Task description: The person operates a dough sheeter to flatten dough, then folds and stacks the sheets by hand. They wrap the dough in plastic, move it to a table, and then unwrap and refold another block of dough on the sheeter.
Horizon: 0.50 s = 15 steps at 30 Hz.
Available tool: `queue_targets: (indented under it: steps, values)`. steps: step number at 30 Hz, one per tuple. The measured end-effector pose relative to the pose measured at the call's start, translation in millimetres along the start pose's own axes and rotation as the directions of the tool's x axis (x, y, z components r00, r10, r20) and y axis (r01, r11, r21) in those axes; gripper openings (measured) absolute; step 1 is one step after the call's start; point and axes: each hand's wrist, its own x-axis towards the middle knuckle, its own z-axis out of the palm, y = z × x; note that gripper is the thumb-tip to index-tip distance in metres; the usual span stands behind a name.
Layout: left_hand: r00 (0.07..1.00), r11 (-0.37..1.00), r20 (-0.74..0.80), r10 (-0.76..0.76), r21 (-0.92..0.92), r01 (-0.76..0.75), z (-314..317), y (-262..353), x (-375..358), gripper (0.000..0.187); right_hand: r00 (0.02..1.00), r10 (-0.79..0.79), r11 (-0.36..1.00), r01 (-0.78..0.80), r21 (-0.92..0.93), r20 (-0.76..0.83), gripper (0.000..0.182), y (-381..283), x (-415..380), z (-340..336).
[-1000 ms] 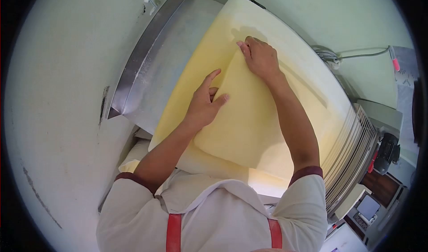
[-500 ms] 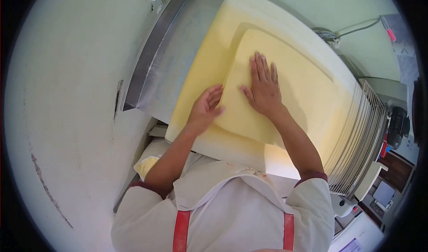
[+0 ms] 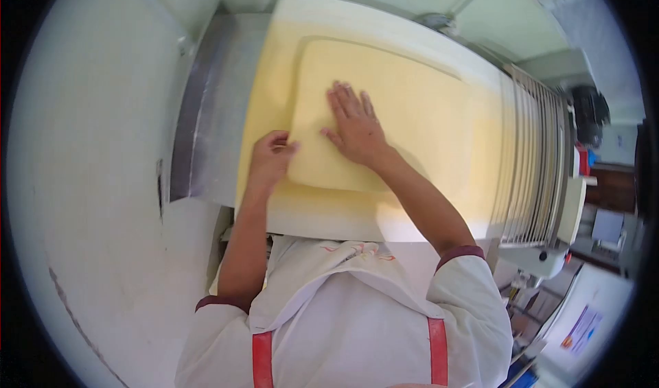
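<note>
Taking clock positions from the middle of the view, the pale yellow dough sheet [image 3: 412,100] lies flat on the belt [image 3: 322,220] of a dough sheeter, from about 11 round to 2 o'clock. Its 3 o'clock end merges with the yellowed belt, so where it stops is hard to make out. The right forearm hides part of its 6 o'clock edge.

The right hand [image 3: 353,127] lies spread and palm-down on the dough, thumb apart from the fingers, slightly blurred. At its 8 o'clock, the left hand [image 3: 272,158] is half curled beside the dough's near-vertical edge; whether thumb and fingers pinch that edge cannot be told.

A belt margin runs along the dough's 12 o'clock edge, whiter toward the outside, and another along its 6 o'clock edge toward the apron [image 3: 343,312]. A narrower strip lies on the 9 o'clock side, partly under the left hand. Past it, at 10 o'clock, is a sheet-metal tray [image 3: 230,100] with a raised rim [image 3: 192,134]. At 3 o'clock a slatted guard [image 3: 532,161] stands across the belt, with more pale surface visible between its bars.

Between 2 and 3 o'clock a dark part [image 3: 590,113], perhaps a motor, is too blurred to name. The apron and sleeves are cut off at 6 o'clock. At 4 o'clock, print on a white panel [image 3: 583,326] is unreadable.
</note>
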Motion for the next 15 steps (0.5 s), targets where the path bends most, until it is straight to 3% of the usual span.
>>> queue_targets:
  steps: [1, 2, 5, 8, 9, 11, 15]
  values:
    - [0.999, 0.993, -0.039, 0.028, 0.115, -0.023, -3.9, 6.2, 3.1, 0.027, 1.0, -0.001, 1.0, 0.0, 0.029, 0.018, 0.074, 6.3, -14.2, -2.9]
    - [0.993, 0.994, -0.075, 0.095, 0.058, -0.091, -9.0, 3.8, 15.4, 0.03, 1.0, 0.025, 0.997, -0.025, 0.068, -0.003, 0.072, 20.9, -32.3, -8.2]
    - [0.963, 0.969, -0.108, 0.246, 0.022, -0.245, -4.4, 22.2, 62.9, 0.038, 0.947, 0.317, 0.948, -0.319, -0.023, -0.046, 0.072, 110.8, -90.2, -11.6]
    - [0.969, 0.969, -0.03, 0.243, -0.034, -0.244, 22.0, 44.3, 125.1, 0.038, 0.76, 0.606, 0.769, -0.635, -0.069, -0.235, 0.069, 202.5, -151.6, -21.7]
    - [0.975, 0.975, 0.019, 0.22, -0.023, -0.219, 32.3, 53.5, 138.3, 0.038, 0.691, 0.713, 0.698, -0.715, 0.028, -0.119, 0.068, 235.6, -169.9, -12.9]
    - [0.983, 0.985, 0.063, 0.17, 0.001, -0.171, 48.6, 64.8, 144.4, 0.037, 0.689, 0.724, 0.627, -0.644, 0.438, -0.023, 0.066, 244.4, -191.6, -15.1]
    - [0.994, 0.996, 0.064, 0.087, 0.014, -0.088, 64.2, 84.8, 139.9, 0.038, 0.583, 0.798, 0.333, -0.637, 0.695, 0.152, 0.059, 249.9, -186.7, -23.7]
